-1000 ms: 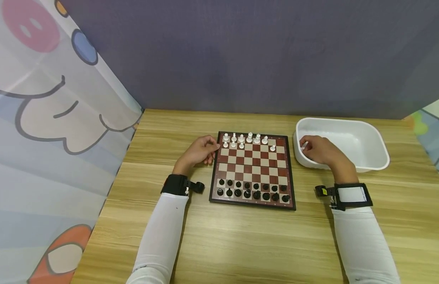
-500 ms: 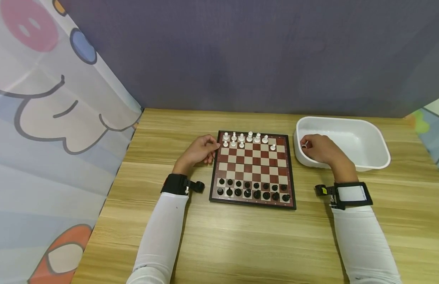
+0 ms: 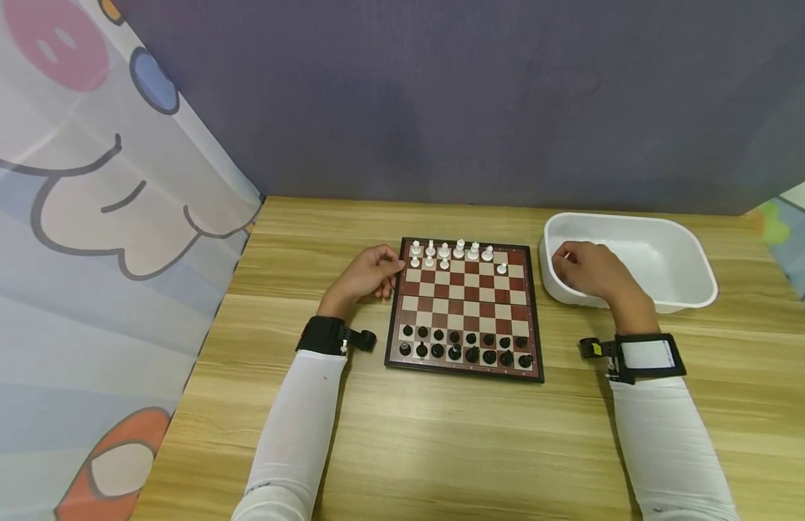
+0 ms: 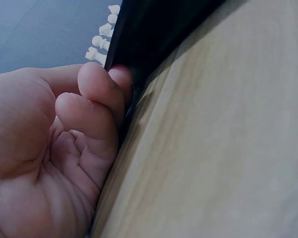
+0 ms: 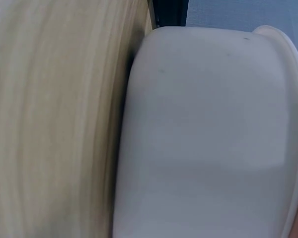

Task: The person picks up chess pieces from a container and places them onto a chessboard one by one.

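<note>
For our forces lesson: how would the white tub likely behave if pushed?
The white tub would probably keep its shape, since its moulded walls look unbent. Sitting broad and flat on the table, it would likely slide rather than tip. Its smooth, shiny inside suggests lightweight plastic.

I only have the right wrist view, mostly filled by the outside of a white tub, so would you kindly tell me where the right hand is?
Observer: It shows in the head view: the right hand is over the near rim of the white tub, toward the tub's left end.
Operator: Thank you; and what is the left hand touching, if I may ask?
Observer: It touches the left edge of the chessboard.
</note>
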Tool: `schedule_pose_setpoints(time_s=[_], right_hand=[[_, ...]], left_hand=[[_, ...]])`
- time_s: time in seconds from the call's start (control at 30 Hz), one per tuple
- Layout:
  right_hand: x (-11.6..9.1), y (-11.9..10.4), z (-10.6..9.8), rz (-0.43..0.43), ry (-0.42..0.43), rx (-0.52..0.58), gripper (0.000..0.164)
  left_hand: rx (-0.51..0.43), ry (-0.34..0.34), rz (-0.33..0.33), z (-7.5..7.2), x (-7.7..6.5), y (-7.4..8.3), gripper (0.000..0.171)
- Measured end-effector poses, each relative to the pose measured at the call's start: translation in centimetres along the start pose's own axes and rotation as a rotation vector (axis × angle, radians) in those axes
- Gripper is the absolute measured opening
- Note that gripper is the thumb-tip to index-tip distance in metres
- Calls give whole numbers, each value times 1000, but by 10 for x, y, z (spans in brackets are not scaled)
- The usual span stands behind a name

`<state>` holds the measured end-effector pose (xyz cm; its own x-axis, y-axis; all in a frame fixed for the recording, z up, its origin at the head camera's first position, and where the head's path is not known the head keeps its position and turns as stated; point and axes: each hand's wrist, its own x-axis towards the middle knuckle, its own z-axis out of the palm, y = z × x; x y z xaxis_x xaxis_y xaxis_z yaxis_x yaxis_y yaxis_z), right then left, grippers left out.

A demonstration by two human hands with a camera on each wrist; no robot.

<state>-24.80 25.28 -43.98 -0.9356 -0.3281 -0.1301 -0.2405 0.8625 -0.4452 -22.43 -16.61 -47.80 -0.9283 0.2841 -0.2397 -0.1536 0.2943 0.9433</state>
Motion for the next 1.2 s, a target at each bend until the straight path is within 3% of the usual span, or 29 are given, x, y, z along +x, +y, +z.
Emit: schedule_pose_setpoints(time_s=[0.23,0.53,0.87,1.2], right_hand=[[0,-1,-1,34,0,27,23],[0,0,-3,45,-17,15,38],[-2,0,-2,32,42,25,28],[-3,-3,0,-7,179,19,16]], left_hand=[[1,5,-4,1,1,0,16],[9,8,-10,0,2,0,16],[10,5,-5,1,1,0,17],[14,8,-1,0,2,-1,16]])
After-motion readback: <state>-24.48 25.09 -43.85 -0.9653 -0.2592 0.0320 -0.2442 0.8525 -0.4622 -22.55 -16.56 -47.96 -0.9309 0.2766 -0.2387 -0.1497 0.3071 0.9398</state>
